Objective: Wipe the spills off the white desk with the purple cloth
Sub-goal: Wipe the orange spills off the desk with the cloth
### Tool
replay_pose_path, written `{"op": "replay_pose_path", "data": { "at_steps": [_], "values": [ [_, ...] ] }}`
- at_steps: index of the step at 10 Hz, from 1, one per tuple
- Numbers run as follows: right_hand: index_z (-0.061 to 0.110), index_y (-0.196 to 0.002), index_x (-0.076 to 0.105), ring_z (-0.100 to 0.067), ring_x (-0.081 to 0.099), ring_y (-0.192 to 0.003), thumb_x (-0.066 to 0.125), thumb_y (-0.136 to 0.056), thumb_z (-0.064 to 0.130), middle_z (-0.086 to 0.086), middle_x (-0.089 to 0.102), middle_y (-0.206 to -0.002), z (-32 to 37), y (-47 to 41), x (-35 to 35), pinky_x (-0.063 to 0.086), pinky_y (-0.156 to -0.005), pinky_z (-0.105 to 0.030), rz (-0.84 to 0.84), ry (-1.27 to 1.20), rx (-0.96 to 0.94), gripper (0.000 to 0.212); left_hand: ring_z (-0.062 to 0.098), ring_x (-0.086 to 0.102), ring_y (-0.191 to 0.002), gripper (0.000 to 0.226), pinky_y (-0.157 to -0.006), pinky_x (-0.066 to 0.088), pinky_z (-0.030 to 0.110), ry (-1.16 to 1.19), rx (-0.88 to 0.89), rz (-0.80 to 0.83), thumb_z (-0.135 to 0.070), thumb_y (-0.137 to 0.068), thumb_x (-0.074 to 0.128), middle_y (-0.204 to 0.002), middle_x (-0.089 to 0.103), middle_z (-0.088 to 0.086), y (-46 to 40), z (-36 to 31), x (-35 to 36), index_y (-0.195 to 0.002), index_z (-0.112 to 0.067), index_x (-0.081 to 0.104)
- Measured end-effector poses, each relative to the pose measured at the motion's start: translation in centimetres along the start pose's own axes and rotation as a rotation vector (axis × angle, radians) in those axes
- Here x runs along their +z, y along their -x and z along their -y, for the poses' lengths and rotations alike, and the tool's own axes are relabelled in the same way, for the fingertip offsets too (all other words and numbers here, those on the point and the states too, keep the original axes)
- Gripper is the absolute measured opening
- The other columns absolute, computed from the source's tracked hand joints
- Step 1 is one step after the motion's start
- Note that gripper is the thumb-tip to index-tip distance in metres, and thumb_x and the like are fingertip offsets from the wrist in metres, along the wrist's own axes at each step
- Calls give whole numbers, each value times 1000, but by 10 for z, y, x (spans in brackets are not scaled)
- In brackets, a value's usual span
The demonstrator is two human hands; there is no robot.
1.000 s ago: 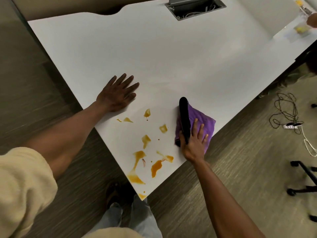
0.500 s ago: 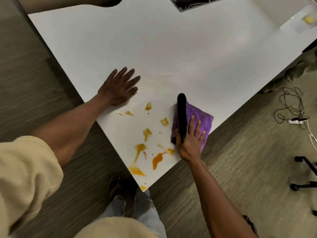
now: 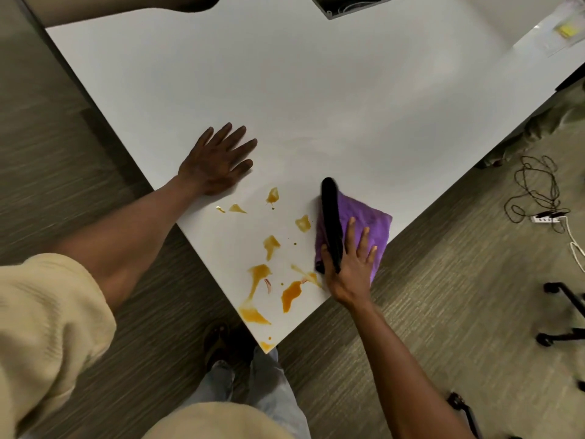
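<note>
Several orange-brown spills [image 3: 271, 245] lie on the near corner of the white desk [image 3: 316, 99]. The folded purple cloth [image 3: 370, 217] sits at the desk's right edge, just right of the spills. My right hand [image 3: 351, 264] presses flat on the cloth with straight fingers. A long black bar [image 3: 330, 217] lies on the cloth between its thumb and forefinger. My left hand [image 3: 218, 160] rests flat on the desk, fingers spread, just above and left of the spills.
A recessed cable box [image 3: 348, 4] is at the desk's far edge, and a clear sheet with a yellow note [image 3: 566, 30] at the far right. Tangled cables and a power strip [image 3: 544, 217] lie on the carpet, near black chair legs [image 3: 563, 315].
My right hand and the cloth have edged slightly left, closer to the nearest spill. The left hand stays planted on the desk.
</note>
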State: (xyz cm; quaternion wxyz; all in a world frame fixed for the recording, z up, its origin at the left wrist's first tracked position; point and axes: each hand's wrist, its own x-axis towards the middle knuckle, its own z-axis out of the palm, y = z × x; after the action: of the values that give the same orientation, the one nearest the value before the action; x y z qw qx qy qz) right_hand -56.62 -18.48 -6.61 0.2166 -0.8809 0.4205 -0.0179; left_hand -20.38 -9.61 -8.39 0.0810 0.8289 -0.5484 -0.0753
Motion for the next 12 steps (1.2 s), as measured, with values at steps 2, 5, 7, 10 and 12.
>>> {"op": "replay_pose_path", "data": {
  "at_steps": [2, 5, 7, 10, 12],
  "values": [
    [51, -155, -18, -16, -19, -157, 28, -104, 53, 19, -17, -168, -33, 32, -10, -7, -127, -53, 109, 12, -195, 69, 19, 1, -159, 67, -128, 2, 46, 13, 8, 8, -66, -100, 9, -172, 8, -7, -2, -1, -3, -162, -42, 14],
    [59, -136, -40, -26, -20, -155, 28, -100, 61, 12, -23, -161, 14, 2, -4, -15, -124, -50, 53, 45, 47, 77, 18, 2, -159, 63, -128, 2, 47, 12, -14, 3, -64, -102, 13, -172, 10, -7, -1, 0, -2, -162, -42, 16],
    [62, -151, -7, -3, -29, -150, 27, -90, 77, 16, -22, -166, -14, 24, -22, -21, -124, -44, 215, -270, 35, 72, 19, 4, -159, 64, -128, 4, 47, 14, -5, -7, -64, -102, 14, -172, 13, -5, 0, -1, -4, -161, -41, 19],
    [49, -152, 33, -29, 10, -156, 17, -89, 85, 0, 9, -172, -45, -9, -76, 24, -118, -59, 356, 474, -527, 75, 18, 3, -159, 67, -128, 3, 47, 35, -14, -10, -67, -100, 14, -172, 13, -5, 1, -1, -6, -161, -41, 21],
    [14, -154, 42, -32, 7, -158, 37, -96, 70, -15, 17, -170, -49, -28, -49, 19, -123, -61, 287, 568, -881, 82, 17, 3, -159, 66, -128, 3, 47, 38, -9, -15, -68, -101, 15, -172, 13, -6, 0, -1, -5, -161, -42, 20]
  ]
}}
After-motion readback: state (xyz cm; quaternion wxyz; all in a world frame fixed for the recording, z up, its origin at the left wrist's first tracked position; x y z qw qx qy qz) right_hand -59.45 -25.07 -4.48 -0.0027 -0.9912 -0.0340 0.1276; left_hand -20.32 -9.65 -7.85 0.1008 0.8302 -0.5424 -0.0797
